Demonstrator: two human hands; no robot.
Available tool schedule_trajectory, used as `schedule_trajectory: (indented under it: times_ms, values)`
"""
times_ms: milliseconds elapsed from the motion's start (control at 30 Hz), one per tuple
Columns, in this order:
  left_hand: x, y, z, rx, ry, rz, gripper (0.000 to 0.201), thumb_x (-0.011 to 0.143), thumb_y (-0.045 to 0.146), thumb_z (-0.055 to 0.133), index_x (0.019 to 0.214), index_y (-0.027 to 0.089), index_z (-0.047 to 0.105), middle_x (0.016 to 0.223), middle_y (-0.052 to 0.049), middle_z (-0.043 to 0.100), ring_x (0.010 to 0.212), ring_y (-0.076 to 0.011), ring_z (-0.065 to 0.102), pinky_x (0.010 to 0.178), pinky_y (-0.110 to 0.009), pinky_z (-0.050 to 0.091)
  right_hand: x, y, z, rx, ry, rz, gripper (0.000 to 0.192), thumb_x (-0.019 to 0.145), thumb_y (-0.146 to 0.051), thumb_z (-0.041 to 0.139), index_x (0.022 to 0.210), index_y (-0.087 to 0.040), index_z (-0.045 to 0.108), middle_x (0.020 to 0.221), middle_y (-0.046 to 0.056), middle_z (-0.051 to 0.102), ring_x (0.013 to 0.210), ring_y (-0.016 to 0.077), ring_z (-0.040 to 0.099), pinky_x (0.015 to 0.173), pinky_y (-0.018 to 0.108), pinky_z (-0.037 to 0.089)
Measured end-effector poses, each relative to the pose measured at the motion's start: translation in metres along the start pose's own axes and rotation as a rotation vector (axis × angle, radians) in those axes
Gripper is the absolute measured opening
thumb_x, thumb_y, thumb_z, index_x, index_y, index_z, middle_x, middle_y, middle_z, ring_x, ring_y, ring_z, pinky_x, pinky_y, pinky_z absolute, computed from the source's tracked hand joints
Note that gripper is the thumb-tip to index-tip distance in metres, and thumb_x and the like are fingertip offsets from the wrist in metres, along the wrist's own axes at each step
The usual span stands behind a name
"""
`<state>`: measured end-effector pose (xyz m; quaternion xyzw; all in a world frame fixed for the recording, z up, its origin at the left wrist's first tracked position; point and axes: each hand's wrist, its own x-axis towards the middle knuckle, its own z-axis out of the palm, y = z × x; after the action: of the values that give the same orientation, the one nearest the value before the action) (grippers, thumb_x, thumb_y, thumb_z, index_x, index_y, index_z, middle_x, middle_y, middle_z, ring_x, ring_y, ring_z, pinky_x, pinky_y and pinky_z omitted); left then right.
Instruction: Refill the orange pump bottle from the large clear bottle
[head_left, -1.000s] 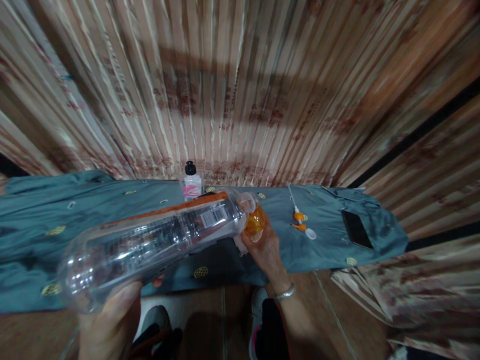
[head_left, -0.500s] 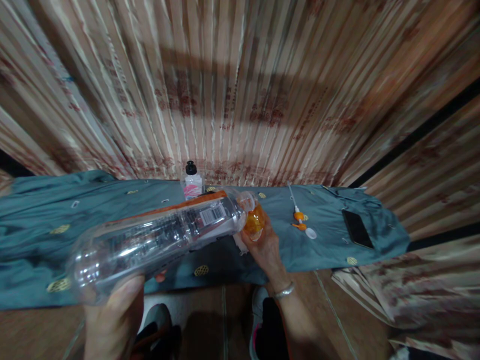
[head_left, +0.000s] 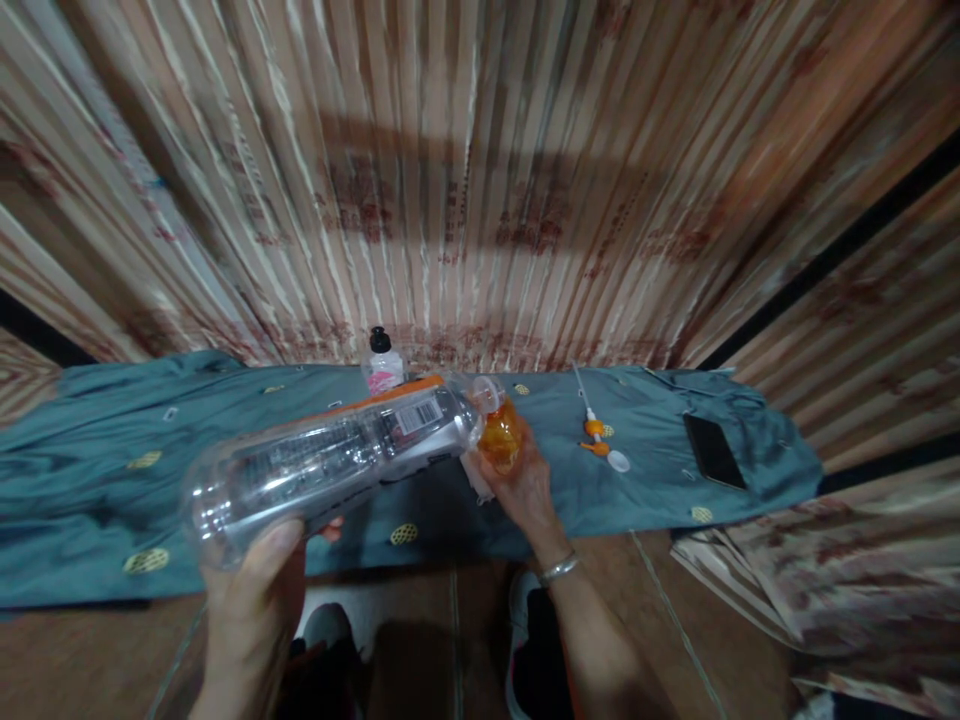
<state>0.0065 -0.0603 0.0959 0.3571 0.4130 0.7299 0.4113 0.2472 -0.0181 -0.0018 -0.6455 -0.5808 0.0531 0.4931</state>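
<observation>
A large clear plastic bottle (head_left: 322,455) with a barcode label and an orange strip lies nearly level in the air, its neck pointing right. My left hand (head_left: 262,565) is wrapped round its base end from below. My right hand (head_left: 529,490) is closed round a small amber see-through bottle (head_left: 500,438). The large bottle's neck sits at the top of the amber one; I cannot tell whether they touch. On the cloth to the right lie an orange and white pump top (head_left: 595,430) with a thin tube and a small clear cap (head_left: 619,461).
A blue-green cloth (head_left: 645,500) with yellow patterns covers the long surface. At its back stands a bottle with a black top (head_left: 382,362). A black phone (head_left: 712,450) lies at the right. Behind hangs a striped curtain (head_left: 435,180); my feet are on the tiled floor below.
The large bottle's base end has shifted right and the left hand with it. The amber bottle and right hand have moved slightly left. Both bottles stay held.
</observation>
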Motion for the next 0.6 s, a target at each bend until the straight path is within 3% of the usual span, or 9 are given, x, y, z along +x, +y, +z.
schedule_trajectory:
  times_ms: [367,600]
  values:
    - [0.0013,0.0010,0.0002,-0.020,0.010,-0.026,0.069,0.050,0.032,0.090,0.115,0.023,0.068,0.067,0.004,0.070,0.049,-0.0154,0.062,0.043,-0.024,0.051,0.0002,0.0009,0.0004,-0.008,-0.015,0.034,0.070,0.079,-0.041,0.066,0.139,-0.010,0.047,0.119,0.019,0.071,0.110,0.0326,0.070,0.089,0.051,0.061]
    - [-0.0009,-0.0009,0.0008,-0.025,0.021,-0.029,0.070,0.049,0.032,0.091,0.115,0.024,0.068,0.069,0.004,0.070,0.049,-0.0162,0.063,0.043,-0.025,0.051,-0.0001,0.0015,0.0024,-0.022,-0.009,0.011,0.069,0.081,-0.043,0.065,0.140,-0.012,0.045,0.122,0.017,0.070,0.111,0.0313,0.069,0.090,0.050,0.060]
